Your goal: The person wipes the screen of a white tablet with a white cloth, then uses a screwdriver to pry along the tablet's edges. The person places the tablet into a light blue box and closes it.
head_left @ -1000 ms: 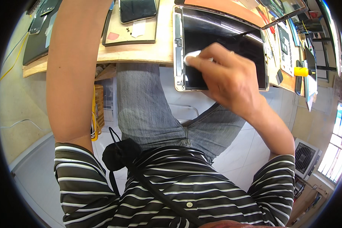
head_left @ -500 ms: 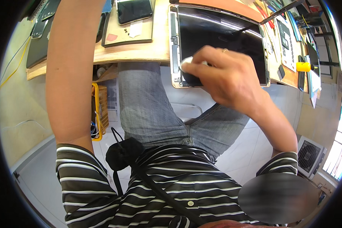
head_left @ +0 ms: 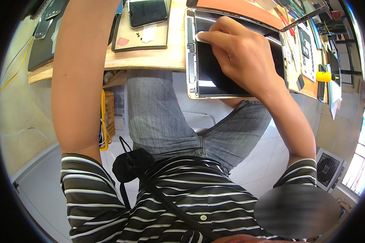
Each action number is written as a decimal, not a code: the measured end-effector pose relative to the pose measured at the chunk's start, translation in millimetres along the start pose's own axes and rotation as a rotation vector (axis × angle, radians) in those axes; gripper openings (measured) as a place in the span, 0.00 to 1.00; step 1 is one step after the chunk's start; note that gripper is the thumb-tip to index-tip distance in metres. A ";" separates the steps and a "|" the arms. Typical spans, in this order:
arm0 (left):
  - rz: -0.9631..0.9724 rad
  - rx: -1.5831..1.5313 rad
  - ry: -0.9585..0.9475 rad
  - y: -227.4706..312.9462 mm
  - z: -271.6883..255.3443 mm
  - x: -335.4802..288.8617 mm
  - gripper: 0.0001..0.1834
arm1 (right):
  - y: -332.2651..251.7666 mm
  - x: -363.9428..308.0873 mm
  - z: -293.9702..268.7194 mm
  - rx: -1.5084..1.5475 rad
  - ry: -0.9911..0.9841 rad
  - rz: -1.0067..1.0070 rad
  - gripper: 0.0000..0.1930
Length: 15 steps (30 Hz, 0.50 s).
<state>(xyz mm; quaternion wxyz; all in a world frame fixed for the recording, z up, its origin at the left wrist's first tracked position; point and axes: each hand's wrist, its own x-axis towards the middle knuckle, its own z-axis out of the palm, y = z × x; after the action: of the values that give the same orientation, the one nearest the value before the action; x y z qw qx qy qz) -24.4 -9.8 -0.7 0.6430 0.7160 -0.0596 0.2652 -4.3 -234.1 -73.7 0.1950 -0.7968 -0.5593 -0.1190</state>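
Observation:
My right hand (head_left: 245, 50) is over an opened tablet (head_left: 192, 67) that lies at the front edge of the wooden bench. Its fingers pinch a small white wad (head_left: 199, 37), probably cotton or cloth, against the left side of the glossy black panel (head_left: 215, 81). Along that left side, a pale strip with small metal parts shows. My left forearm (head_left: 79, 73) reaches up past the top of the picture, so the left hand is out of sight.
A shallow tray (head_left: 140, 45) left of the tablet holds a phone (head_left: 148, 13), tiny dark bits and paper scraps. To the right stand a yellow-capped bottle (head_left: 323, 77) and several tools. An orange mat (head_left: 231, 16) lies behind the tablet. A yellow basket (head_left: 108, 117) is under the bench.
My right hand has moved away from me along the tablet's left side, the white wad with it. The tablet and tray appear slightly shifted right and down in view.

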 end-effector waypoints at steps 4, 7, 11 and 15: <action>-0.016 -0.012 -0.025 1.1 -0.7 0.5 0.13 | -14.5 -17.5 -11.6 0.111 -0.038 -0.011 0.16; -0.040 0.015 -0.006 4.5 4.1 1.1 0.12 | -25.3 -36.5 -23.4 0.132 -0.125 -0.042 0.19; -0.033 0.052 0.009 6.2 9.9 4.2 0.12 | -22.4 -39.1 -19.8 0.097 -0.090 -0.058 0.19; -0.012 -0.084 -0.123 0.8 -9.2 7.3 0.12 | 0.4 -5.8 2.6 0.027 0.033 0.013 0.11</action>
<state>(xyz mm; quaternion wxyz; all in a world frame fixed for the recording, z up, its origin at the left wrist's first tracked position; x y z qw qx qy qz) -21.3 0.7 3.6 0.6692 0.7037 -0.1059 0.2140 -5.9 -238.0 -78.4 0.2157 -0.7957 -0.5524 -0.1233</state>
